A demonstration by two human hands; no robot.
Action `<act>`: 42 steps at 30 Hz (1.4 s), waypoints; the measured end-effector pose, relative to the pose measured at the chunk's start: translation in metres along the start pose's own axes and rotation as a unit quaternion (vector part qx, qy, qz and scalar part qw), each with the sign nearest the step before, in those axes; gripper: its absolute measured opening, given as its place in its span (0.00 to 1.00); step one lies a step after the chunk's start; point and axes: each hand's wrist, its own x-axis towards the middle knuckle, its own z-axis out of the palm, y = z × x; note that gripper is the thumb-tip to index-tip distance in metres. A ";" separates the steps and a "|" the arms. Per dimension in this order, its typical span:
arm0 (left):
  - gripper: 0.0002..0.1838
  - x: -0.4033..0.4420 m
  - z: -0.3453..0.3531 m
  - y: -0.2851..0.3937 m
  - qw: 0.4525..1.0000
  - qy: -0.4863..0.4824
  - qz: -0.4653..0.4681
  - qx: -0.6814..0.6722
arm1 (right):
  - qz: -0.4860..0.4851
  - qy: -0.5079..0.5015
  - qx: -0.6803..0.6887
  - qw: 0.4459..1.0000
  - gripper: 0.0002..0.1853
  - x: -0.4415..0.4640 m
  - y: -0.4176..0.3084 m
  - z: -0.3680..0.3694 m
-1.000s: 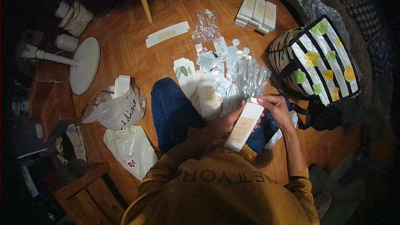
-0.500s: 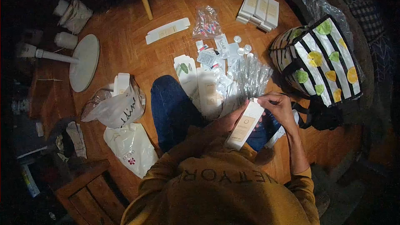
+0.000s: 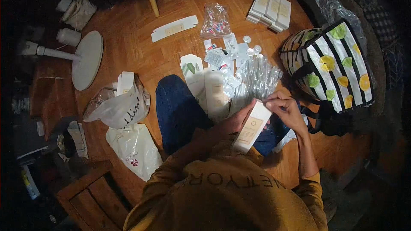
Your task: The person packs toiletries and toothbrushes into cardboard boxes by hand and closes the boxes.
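My left hand (image 3: 240, 120) is wrapped round the side of a slim white carton (image 3: 251, 129) with a beige label, tilted over my lap. At the carton's upper end, my right hand (image 3: 287, 110) pinches the corner with thumb and fingers; the fingertips are partly hidden. In front of my hands lie clear plastic-wrapped items (image 3: 259, 77) in a heap. Flattened cartons (image 3: 216, 96) lie beside my knee, one with a green leaf print (image 3: 190, 70). Small packets, including one marked SOAP (image 3: 230, 45), are scattered beyond them.
A stack of white cartons (image 3: 270, 10) stands at the back right, near a striped citrus-print bag (image 3: 338, 66). Another flat carton (image 3: 174, 28) and a clear bag of small items (image 3: 215, 20) lie ahead. Plastic bags (image 3: 135, 152) and a round white base (image 3: 87, 60) are left.
The small flap that stood up at the carton's upper end now looks folded down, with my right fingers at that edge. The whole view has shifted slightly.
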 end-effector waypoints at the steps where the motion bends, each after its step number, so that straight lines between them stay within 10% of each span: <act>1: 0.32 0.001 -0.003 -0.001 1.000 -0.005 0.011 -0.028 | 0.000 -0.002 0.000 1.000 0.09 -0.003 -0.001 0.001; 2: 0.32 0.001 0.001 0.002 1.000 -0.006 0.012 -0.028 | 0.007 -0.001 -0.024 1.000 0.11 -0.006 -0.003 0.003; 4: 0.24 0.001 0.010 0.006 0.896 0.183 0.295 0.277 | 0.013 -0.001 -0.047 0.999 0.13 -0.014 -0.003 0.010; 12: 0.17 -0.036 0.020 0.047 0.838 0.319 0.166 0.411 | 0.162 0.103 0.281 0.940 0.39 -0.030 0.025 0.100; 14: 0.17 -0.046 0.007 0.054 0.815 0.348 0.199 0.418 | 0.134 0.049 0.092 0.985 0.38 -0.045 0.038 0.126; 17: 0.19 -0.062 -0.032 0.065 0.566 0.282 0.370 0.680 | 0.248 -0.026 0.342 0.906 0.34 -0.055 0.050 0.134; 19: 0.22 -0.067 -0.035 0.079 0.785 0.513 0.170 0.304 | 0.238 0.041 0.328 0.913 0.31 -0.037 0.053 0.118; 23: 0.22 -0.051 -0.040 0.104 0.671 0.534 0.367 0.360 | 0.218 0.300 0.326 0.869 0.21 0.063 0.078 0.061; 34: 0.12 -0.091 -0.035 0.093 0.692 0.563 0.172 0.418 | 0.031 0.452 0.441 0.774 0.25 0.341 0.146 -0.088; 42: 0.12 -0.096 -0.047 0.087 0.718 0.545 0.198 0.385 | 0.025 0.579 0.083 0.811 0.24 0.295 0.174 -0.039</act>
